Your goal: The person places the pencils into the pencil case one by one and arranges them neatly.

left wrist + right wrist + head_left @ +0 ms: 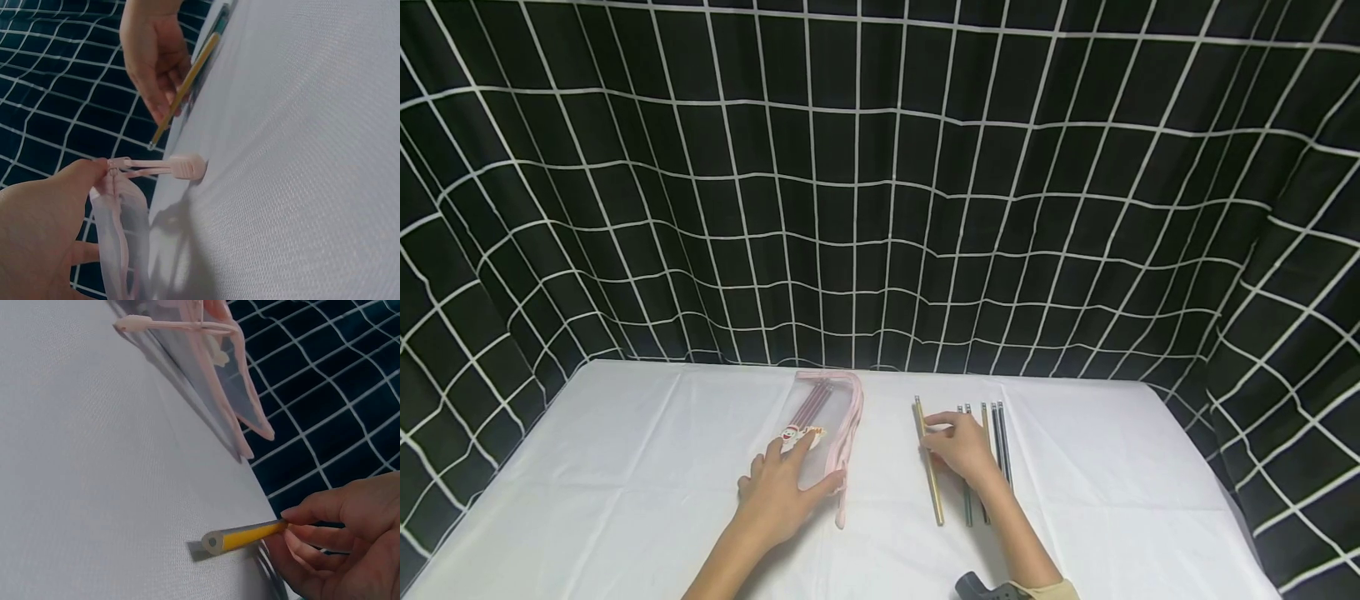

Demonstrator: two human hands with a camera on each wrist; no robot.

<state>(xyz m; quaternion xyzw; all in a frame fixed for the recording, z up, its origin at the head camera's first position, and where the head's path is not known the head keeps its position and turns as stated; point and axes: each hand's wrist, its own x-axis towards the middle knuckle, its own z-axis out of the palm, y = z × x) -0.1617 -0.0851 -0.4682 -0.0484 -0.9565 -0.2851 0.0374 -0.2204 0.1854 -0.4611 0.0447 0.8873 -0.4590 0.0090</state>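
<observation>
A clear pencil case (pixel 852 417) with pink zip edging lies left of centre, its mouth gaping toward the right. Several pencils (pixel 811 406) show through its see-through side. My left hand (pixel 777 498) holds the case near its front end, fingers spread over the printed side and thumb at the zip end. From there dangles a pink zip pull (pixel 187 167). My right hand (pixel 958 446) pinches a yellow pencil (pixel 247 537) between thumb and fingertips, its blunt end toward the wrist camera. In the head view this pencil leans slightly, right of the case.
Several more pencils (pixel 1002 442) lie side by side just right of the yellow one, partly behind my right hand and forearm. A white cloth (pixel 625 467) covers the table. Black curtain (pixel 880 192) with a white grid hangs along the back and sides.
</observation>
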